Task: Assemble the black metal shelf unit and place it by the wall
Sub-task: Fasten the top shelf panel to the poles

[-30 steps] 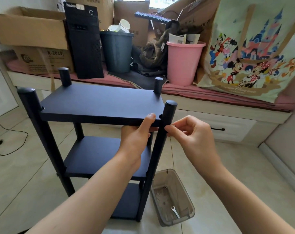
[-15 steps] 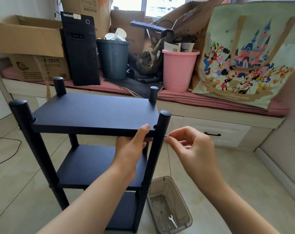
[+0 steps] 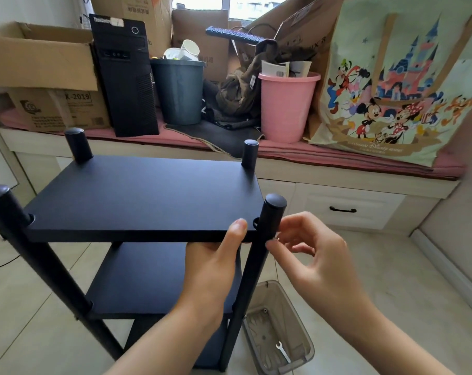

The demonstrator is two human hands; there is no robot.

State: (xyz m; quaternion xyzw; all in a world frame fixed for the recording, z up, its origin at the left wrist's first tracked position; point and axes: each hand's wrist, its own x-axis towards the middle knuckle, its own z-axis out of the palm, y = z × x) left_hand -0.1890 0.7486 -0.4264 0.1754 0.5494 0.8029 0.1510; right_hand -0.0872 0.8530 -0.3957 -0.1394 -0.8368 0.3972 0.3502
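Shelf unit (image 3: 137,196) stands before the bench (image 3: 337,174); bin (image 3: 281,326) right of it holds a wrench (image 3: 281,352).

Two bins (image 3: 179,90) (image 3: 286,106), four shelf posts (image 3: 272,212), one wrench (image 3: 282,352), two hands (image 3: 213,269) (image 3: 318,263).

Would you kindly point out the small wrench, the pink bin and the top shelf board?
Small wrench (image 3: 281,351): head view, on its shaft, inside the clear tray.
Pink bin (image 3: 285,109): head view, middle of its front wall.
Top shelf board (image 3: 137,193): head view, bare centre of its upper face.
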